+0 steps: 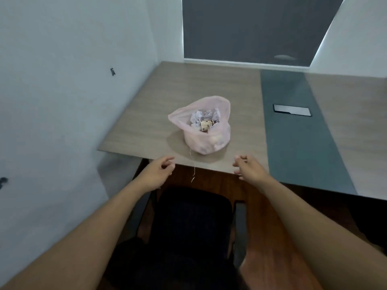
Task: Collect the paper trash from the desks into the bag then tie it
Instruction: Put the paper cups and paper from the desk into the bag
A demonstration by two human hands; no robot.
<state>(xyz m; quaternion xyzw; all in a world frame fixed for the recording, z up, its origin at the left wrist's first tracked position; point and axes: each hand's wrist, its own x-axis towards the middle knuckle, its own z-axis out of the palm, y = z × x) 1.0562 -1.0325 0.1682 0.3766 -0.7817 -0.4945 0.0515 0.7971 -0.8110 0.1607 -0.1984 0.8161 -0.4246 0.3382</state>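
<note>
While the pink bag [206, 130] stands open-mouthed on the desk [146, 114], just back from the near edge, desktop stretches away on every side of it, and a wall rises well to its left. Crumpled paper [204, 117] and a spotted cup [206, 124] lie inside the bag. Both arms reach toward it above a dark chair [192, 216]. The left hand [159, 172] hovers near-left of the bag, the right hand [249, 167] near-right at the desk edge. Both are apart from it, fingers loosely curled, slightly spread, gripping nothing.

bag [206, 141] ahead of left hand [159, 172] and right hand [249, 168]: lower contents murky through plastic. chair [188, 227] below them cropped at bottom edge.
</note>
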